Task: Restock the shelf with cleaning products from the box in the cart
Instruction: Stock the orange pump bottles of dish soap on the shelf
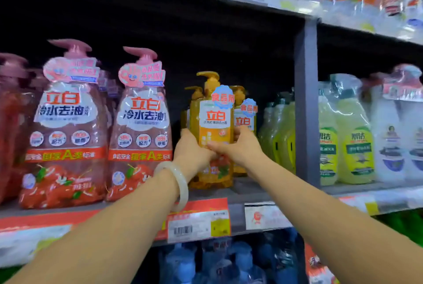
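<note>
Orange dish-soap bottle (pixel 211 132) stands upright at the shelf (pixel 247 188) front, btwn pink pump bottles (pixel 140 128) and green bottles (pixel 280 132), w/ more orange bottles (pixel 243 119) just behind it. Left hand (pixel 191 149) and right hand (pixel 240 146) wrap its midsection from either side, fingers curled on the label. Full of liquid, it likely handles heavy w/ a slick, rigid plastic body; grip low on the body, not the pump.

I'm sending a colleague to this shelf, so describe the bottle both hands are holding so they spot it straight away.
Find the grey upright post dividing the shelf; the orange pump bottle stands left of it, gripped by the left hand and right hand. It is slimmer than the big pink pump bottles to its left.
</note>
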{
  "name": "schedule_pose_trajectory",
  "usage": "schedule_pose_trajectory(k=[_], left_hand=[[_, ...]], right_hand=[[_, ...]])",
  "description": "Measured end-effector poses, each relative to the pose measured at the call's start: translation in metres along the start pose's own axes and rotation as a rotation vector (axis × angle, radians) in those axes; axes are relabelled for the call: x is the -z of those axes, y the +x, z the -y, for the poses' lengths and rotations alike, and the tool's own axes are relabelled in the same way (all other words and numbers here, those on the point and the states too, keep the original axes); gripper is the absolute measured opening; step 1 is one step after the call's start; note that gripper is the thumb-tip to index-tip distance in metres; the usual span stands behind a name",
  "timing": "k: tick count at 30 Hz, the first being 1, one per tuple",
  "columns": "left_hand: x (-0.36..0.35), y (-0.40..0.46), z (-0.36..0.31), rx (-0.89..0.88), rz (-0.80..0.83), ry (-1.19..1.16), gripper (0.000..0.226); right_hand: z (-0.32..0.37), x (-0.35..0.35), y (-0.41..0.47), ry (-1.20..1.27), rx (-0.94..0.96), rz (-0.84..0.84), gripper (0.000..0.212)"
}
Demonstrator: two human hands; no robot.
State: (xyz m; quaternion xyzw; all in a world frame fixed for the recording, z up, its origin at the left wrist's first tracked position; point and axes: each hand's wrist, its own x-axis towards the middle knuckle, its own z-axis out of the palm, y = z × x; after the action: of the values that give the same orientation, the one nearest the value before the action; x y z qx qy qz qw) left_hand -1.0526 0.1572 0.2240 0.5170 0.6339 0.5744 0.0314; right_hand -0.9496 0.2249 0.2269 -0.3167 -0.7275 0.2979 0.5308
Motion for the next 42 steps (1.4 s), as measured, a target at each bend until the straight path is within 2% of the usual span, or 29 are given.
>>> schedule_pose_trajectory(k=[4, 7, 13, 21, 32, 36, 39, 42], left_hand=[[-0.004, 0.017, 0.002, 0.075, -0.004, 0.039, 0.078], [-0.008, 0.026, 0.003, 0.111, -0.017, 0.098, 0.083], [-0.014, 0.043, 0.012, 0.133, -0.042, 0.169, 0.09], [-0.021, 0.055, 0.031, 0.111, -0.009, 0.203, 0.107], [-0.024, 0.024, 0.002, 0.275, -0.006, 0.306, 0.09], [-0.028, 0.01, -0.006, 0.307, -0.038, 0.395, 0.075], [-0.026, -0.007, -0.01, 0.224, -0.09, 0.424, 0.059], [-0.014, -0.035, -0.016, 0.036, -0.111, 0.509, 0.048]], right_hand=[[-0.015, 0.005, 0.017, -0.033, -0.048, 0.183, 0.069], [-0.024, 0.0, 0.018, -0.176, -0.008, 0.261, 0.091], [-0.019, -0.002, 0.015, -0.439, 0.076, 0.25, 0.078], [-0.024, -0.006, 0.019, -0.47, 0.078, 0.234, 0.081], [-0.024, -0.004, 0.015, -0.481, 0.073, 0.226, 0.078], [-0.025, -0.005, 0.016, -0.468, 0.064, 0.23, 0.079], [-0.024, -0.005, 0.013, -0.469, 0.054, 0.206, 0.081], [-0.012, 0.002, 0.001, -0.516, 0.198, 0.101, 0.077]])
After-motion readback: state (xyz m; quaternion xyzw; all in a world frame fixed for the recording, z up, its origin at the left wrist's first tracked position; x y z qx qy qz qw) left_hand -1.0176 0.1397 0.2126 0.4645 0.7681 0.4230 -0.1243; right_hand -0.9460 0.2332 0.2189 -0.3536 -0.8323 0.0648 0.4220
